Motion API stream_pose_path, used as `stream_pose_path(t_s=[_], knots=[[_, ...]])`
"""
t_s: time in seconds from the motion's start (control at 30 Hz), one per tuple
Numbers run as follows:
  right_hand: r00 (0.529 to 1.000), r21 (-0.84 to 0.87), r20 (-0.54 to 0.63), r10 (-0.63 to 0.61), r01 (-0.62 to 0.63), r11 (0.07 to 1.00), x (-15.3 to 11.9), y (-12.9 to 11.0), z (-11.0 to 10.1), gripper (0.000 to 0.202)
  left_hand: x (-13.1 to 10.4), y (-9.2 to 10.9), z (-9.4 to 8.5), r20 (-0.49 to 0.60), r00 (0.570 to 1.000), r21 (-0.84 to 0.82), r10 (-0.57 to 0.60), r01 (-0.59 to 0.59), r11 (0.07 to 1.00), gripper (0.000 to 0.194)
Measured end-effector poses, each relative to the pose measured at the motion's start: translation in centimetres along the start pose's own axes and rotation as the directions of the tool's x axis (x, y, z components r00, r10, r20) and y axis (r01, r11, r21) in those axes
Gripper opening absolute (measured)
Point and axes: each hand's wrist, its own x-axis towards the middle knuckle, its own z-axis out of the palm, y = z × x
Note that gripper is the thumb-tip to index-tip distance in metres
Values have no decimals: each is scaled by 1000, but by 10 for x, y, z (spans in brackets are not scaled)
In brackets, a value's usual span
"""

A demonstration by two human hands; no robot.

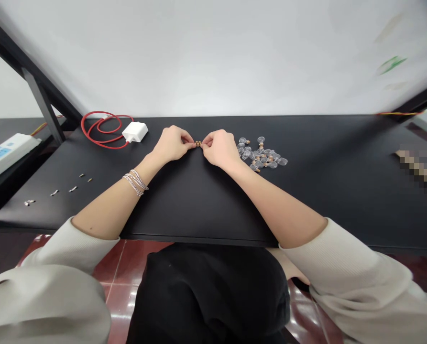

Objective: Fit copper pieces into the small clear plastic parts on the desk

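Observation:
My left hand (173, 143) and my right hand (221, 147) meet fingertip to fingertip over the middle of the black table. Each is closed in a pinch at one side of a small cluster of brown cork-like pieces (198, 144). The pieces sit close together between the two pinches, partly covered by the fingers and too small to make out exactly. Just right of my right hand lies a loose pile of small clear bulb-shaped bottles (267, 156), several with brown stoppers.
A white power adapter (136, 132) with a coiled red cable (102, 143) lies at the back left. Several tiny metallic bits (54, 193) are scattered at the front left. A white power strip (5, 155) is beyond the left edge. A white wall (227, 57) stands behind the black table (199, 205).

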Motion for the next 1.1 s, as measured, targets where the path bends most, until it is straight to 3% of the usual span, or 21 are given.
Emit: stream_pose_path(t_s=[0.37,0.5,0.63,0.73,0.83,1.1], knots=[[999,5,-21,-40,40,999,-2,-3,-3,12,1,-1,5,-39,999,35,17,-16,999,17],[982,-11,-141,-124,124,992,0,2,-40,19,1,-5,4,-55,997,5,48,-48,999,21],[966,-30,-252,-55,49,998,8,40,-87,21,0,-6,1,-41,999,-20,29,-30,999,21],[992,-43,-130,-4,-2,999,12,76,-105,11,-1,-4,-1,-54,998,-10,16,-17,1000,24],[1000,-62,-10,-21,20,998,13,99,-107,9,-2,-2,-2,-95,995,5,37,-36,999,28],[998,-80,51,-40,44,996,15,98,-90,5,-8,4,-2,-110,984,26,140,-138,990,20]])
